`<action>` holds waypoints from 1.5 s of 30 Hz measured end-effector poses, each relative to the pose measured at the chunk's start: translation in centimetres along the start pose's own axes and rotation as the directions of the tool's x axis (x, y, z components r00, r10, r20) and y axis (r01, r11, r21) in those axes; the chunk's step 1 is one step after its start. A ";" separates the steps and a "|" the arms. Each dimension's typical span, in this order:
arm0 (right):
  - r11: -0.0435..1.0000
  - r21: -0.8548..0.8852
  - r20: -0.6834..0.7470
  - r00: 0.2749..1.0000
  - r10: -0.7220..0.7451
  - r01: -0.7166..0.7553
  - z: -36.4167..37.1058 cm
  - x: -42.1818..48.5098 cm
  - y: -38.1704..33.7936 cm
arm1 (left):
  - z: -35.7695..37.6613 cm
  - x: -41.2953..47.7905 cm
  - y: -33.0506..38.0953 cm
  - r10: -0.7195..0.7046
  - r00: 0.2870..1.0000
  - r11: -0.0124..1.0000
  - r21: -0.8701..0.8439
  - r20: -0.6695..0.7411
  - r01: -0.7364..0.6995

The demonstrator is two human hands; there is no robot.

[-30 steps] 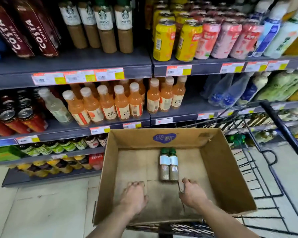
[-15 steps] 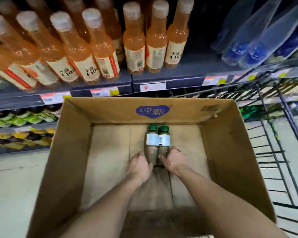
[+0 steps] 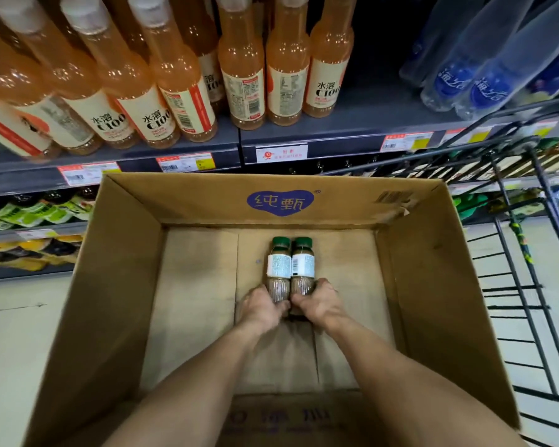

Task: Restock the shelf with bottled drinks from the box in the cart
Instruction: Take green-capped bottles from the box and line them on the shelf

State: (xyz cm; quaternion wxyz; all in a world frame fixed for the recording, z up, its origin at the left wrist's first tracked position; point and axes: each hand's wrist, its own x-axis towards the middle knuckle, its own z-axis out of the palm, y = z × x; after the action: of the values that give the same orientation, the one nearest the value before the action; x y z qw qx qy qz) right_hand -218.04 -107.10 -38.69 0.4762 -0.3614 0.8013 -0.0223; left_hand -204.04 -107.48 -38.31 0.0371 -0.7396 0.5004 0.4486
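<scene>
Two small green-capped bottles, left bottle [image 3: 279,269] and right bottle [image 3: 302,266], sit side by side and touching on the floor of the cardboard box [image 3: 120,285], about mid-floor, caps pointing toward the far wall; whether they stand or lie cannot be told from this angle. Left hand [image 3: 262,306] has its fingers curled round the lower body of the left bottle; right hand [image 3: 317,303] grips the lower body of the right bottle likewise. A second ago both hands rested on the near part of the box floor, apart from the bottles; half a second ago they had just reached the bottle bases; now both are wrapped on. The bottles themselves have not shifted on the box floor. The view has dropped closer, so the box fills more of the picture. Box sits in the wire cart [image 3: 530,285]. Beyond it, the shelf [image 3: 336,130] carries a row of orange drink bottles [image 3: 246,69] and, to the right, clear blue-labelled bottles [image 3: 491,79].
</scene>
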 end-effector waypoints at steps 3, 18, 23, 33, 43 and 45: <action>0.999 0.052 0.003 1.000 -0.012 0.011 0.3 -2.0 0.2 | -1.1 -1.8 -0.4 0.001 1.000 1.000 -0.023 -0.002 -0.001; 0.809 0.515 0.083 0.923 -0.375 0.283 -0.5 -15.9 -5.5 | -12.7 -14.9 -3.5 0.174 0.963 0.957 -0.194 -0.208 -0.214; 0.708 0.615 0.100 0.856 -0.507 0.348 -0.4 -21.1 -10.0 | -18.6 -19.1 -5.1 0.292 0.910 0.918 -0.182 -0.295 -0.353; 0.589 0.601 -0.042 0.757 -0.653 0.541 0.5 -29.6 -20.1 | -30.5 -23.7 -9.3 0.375 0.811 0.849 -0.184 -0.449 -0.494; 0.454 0.635 -0.091 0.643 -0.760 0.626 1.9 -33.5 -27.7 | -37.9 -25.7 -11.1 0.439 0.720 0.780 -0.170 -0.537 -0.602; 0.431 0.644 -0.103 0.630 -0.769 0.632 1.3 -33.7 -29.1 | -39.1 -25.4 -10.6 0.442 0.708 0.765 -0.181 -0.552 -0.618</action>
State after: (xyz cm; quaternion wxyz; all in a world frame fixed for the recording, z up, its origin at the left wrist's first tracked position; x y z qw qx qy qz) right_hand -191.16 -107.95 -3.14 0.5936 -0.4820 0.4652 -0.4460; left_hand -173.81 -103.94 -1.41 -0.3533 -0.6414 0.5986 0.3247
